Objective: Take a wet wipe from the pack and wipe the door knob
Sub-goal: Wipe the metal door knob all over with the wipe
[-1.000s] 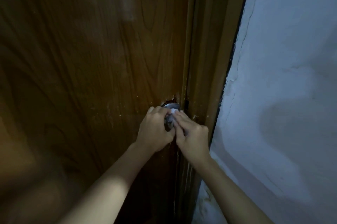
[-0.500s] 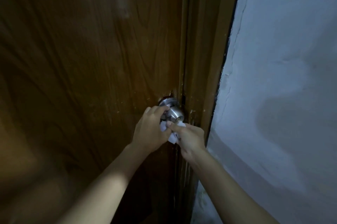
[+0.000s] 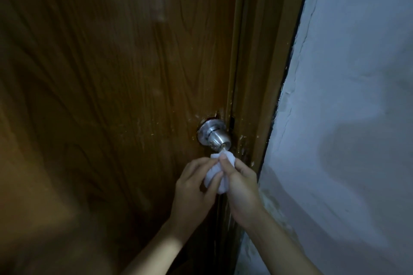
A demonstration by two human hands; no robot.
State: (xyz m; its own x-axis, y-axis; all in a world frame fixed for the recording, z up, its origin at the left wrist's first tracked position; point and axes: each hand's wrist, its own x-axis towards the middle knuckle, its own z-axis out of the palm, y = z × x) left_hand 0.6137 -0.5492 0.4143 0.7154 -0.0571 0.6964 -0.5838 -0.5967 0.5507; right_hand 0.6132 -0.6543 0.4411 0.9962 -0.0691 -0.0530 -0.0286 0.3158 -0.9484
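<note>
A round silver door knob (image 3: 215,136) sticks out of the brown wooden door (image 3: 116,95) near its right edge, fully uncovered. Just below the knob, a bunched white wet wipe (image 3: 218,174) is held between both hands. My left hand (image 3: 194,187) grips its left side with curled fingers. My right hand (image 3: 240,183) pinches its top and right side, the thumb lying over the wipe. The wipe's upper tip nearly touches the knob's underside. No wipe pack is in view.
A brown door frame (image 3: 263,73) runs down beside the door's right edge. A rough pale plastered wall (image 3: 348,118) with cracks fills the right side. The light is dim.
Both hands have come down off the knob with the wipe. The knob, covered by hands a second ago, is now bare, and the wipe is bunched below it.
</note>
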